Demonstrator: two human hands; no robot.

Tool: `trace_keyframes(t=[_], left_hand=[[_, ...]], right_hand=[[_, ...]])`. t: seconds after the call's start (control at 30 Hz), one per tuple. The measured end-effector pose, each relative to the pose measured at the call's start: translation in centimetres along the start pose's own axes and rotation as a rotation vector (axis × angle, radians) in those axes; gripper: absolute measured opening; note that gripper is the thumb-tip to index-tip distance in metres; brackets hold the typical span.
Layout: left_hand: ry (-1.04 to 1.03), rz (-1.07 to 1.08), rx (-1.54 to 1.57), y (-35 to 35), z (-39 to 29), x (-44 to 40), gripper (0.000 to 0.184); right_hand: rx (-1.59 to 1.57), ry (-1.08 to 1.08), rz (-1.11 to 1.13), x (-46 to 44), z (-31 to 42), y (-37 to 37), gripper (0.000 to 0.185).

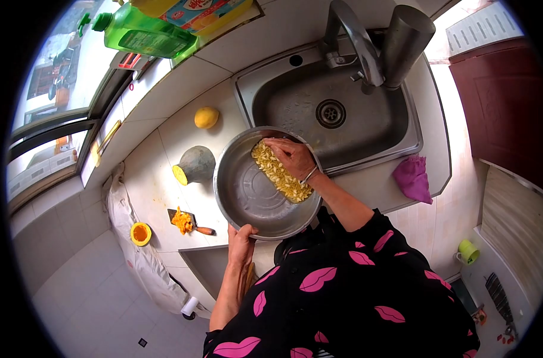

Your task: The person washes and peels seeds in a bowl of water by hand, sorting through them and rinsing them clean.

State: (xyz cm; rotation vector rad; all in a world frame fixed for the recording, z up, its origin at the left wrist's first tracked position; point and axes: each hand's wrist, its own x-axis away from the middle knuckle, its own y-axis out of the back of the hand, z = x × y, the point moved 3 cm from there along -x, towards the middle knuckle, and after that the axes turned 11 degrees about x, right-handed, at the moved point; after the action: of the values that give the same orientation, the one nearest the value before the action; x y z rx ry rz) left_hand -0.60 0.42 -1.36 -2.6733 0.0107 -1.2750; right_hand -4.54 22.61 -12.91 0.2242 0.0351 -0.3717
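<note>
A round metal basin (241, 173) is in front of my body, overlapping the near-left edge of the sink. My left hand (241, 243) grips its near rim, thumb over the inside edge. Pale yellow pumpkin seeds (277, 176) lie in a band along the basin's right side. Over the upper part of this band, my right hand (292, 159) rests with its fingers stretched across the seeds; the fingertips are partly hidden. A cut pumpkin piece (195, 165) with grey-green skin and a yellow cut face lies left of the basin.
The steel sink (265, 98) has a tap (349, 36). On the counter are a yellow round fruit (206, 117), orange pulp (181, 221) on a wooden-handled blade (204, 230), and a hollow yellow-rimmed piece (141, 234). A purple cloth (412, 180) lies right; a green bottle (146, 33) stands by the window.
</note>
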Motion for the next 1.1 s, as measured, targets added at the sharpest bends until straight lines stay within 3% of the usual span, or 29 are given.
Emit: trace_keyframes(t=[0.53, 0.63, 0.73, 1.1], left_hand=[[0.033, 0.006, -0.004, 0.22, 0.12, -0.17, 0.063], [-0.003, -0.006, 0.003, 0.08, 0.07, -0.09, 0.052], [0.034, 0.000, -0.016, 0.22, 0.09, -0.11, 0.063], [0.042, 0.002, -0.017, -0.11, -0.14, -0.20, 0.062]], right_hand=[[0.007, -0.022, 0.010, 0.23, -0.01, 0.07, 0.024], [0.008, -0.013, -0.001, 0.30, -0.16, -0.01, 0.024], [0.013, -0.010, -0.009, 0.31, -0.19, -0.03, 0.023], [-0.003, -0.042, 0.007, 0.38, -0.46, -0.01, 0.025]])
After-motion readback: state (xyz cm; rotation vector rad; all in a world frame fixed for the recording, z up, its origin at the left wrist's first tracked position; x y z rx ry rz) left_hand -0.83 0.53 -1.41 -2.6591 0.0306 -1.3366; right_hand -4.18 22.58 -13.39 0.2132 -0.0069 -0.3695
